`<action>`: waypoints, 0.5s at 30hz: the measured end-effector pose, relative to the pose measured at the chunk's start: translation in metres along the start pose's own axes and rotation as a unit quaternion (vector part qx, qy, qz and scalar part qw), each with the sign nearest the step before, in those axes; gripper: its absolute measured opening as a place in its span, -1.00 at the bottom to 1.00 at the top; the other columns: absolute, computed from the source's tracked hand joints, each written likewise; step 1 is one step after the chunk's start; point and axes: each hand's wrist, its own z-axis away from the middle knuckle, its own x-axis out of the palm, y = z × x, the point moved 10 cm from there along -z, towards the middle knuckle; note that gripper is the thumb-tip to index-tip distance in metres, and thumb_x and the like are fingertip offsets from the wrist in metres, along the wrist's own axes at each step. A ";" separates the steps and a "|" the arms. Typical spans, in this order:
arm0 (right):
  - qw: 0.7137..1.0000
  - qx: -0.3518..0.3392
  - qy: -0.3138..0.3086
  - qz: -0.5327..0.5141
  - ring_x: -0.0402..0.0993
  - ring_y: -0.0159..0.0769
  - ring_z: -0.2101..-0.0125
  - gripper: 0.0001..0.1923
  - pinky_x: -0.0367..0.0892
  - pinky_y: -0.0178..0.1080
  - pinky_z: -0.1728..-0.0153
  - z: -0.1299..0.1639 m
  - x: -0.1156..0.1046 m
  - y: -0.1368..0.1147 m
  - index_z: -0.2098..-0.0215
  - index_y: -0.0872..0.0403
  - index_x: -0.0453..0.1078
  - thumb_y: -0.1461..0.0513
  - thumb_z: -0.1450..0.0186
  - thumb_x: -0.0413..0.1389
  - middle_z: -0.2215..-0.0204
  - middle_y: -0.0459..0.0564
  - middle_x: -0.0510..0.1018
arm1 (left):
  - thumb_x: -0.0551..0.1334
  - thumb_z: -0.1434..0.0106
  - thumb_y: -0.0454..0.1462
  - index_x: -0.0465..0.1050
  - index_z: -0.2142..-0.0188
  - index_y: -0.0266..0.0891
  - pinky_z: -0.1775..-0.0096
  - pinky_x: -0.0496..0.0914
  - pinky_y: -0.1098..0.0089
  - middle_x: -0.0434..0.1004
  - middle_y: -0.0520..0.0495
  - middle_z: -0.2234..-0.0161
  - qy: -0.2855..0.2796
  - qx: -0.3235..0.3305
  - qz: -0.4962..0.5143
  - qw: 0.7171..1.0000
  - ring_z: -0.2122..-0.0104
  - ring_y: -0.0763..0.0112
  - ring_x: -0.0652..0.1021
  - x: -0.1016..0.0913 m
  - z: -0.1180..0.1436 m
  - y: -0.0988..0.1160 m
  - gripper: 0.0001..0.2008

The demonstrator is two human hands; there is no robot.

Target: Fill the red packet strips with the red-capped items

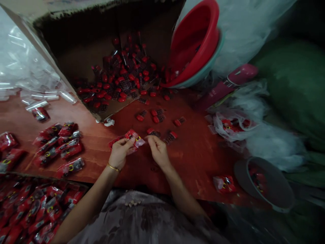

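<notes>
We see our left hand (pixel 121 150) pinched shut on a small glossy red packet (pixel 134 137), thumb and fingers closed over its crinkled plastic, held just above the reddish wooden table (pixel 193 152). Our right hand (pixel 157 149) is loosely curled beside it, fingertips at the packet's clear edge; we cannot tell whether it grips anything. A thin gold bangle (pixel 113 167) rings the left wrist. Beyond the hands, small red-and-dark pieces (pixel 154 117) lie scattered, spilling from a tipped cardboard box (pixel 83 47). A round red plastic basin (pixel 194 40) leans beside the box. Filled shiny packets (pixel 61 142) lie heaped at the left, and a grey round bowl (pixel 266 184) sits at the right.
</notes>
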 end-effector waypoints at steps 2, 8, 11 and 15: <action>0.990 0.002 0.063 0.126 0.38 -0.18 0.27 -0.69 0.24 -0.15 0.18 -0.004 -0.016 0.008 0.25 0.11 0.39 0.11 -0.32 -0.11 0.31 0.10 0.51 | 0.48 0.34 -0.13 0.40 0.56 -0.33 0.44 0.42 0.44 0.51 -0.01 0.56 -0.001 -0.006 0.016 1.000 0.56 0.49 0.50 -0.002 -0.001 0.002 -0.58; 0.941 0.015 0.090 0.327 0.29 0.07 0.12 -0.78 0.12 0.13 0.10 -0.009 -0.025 0.029 0.32 0.15 0.38 0.14 -0.22 0.06 0.16 0.31 0.45 | 0.45 0.22 -0.12 0.39 0.49 -0.29 0.42 0.40 0.45 0.53 -0.02 0.53 -0.020 -0.029 0.014 0.999 0.54 0.48 0.50 -0.001 -0.001 0.000 -0.61; 0.969 0.027 0.059 0.238 0.39 -0.12 0.31 -0.83 0.25 -0.04 0.22 -0.002 -0.023 0.031 0.36 0.09 0.35 0.14 -0.19 0.08 0.37 0.11 0.51 | 0.46 0.26 -0.12 0.38 0.51 -0.29 0.41 0.41 0.43 0.52 0.00 0.54 -0.018 -0.031 0.021 0.999 0.54 0.48 0.50 -0.002 -0.002 0.000 -0.60; 0.990 0.126 -0.017 -0.063 0.39 -0.37 0.59 -0.80 0.28 -0.31 0.52 0.017 -0.017 0.037 0.37 0.05 0.28 0.08 -0.21 0.05 0.59 -0.14 0.41 | 0.47 0.31 -0.10 0.39 0.53 -0.30 0.40 0.41 0.42 0.52 -0.02 0.54 -0.013 -0.032 0.024 0.999 0.54 0.48 0.49 -0.002 -0.003 -0.001 -0.57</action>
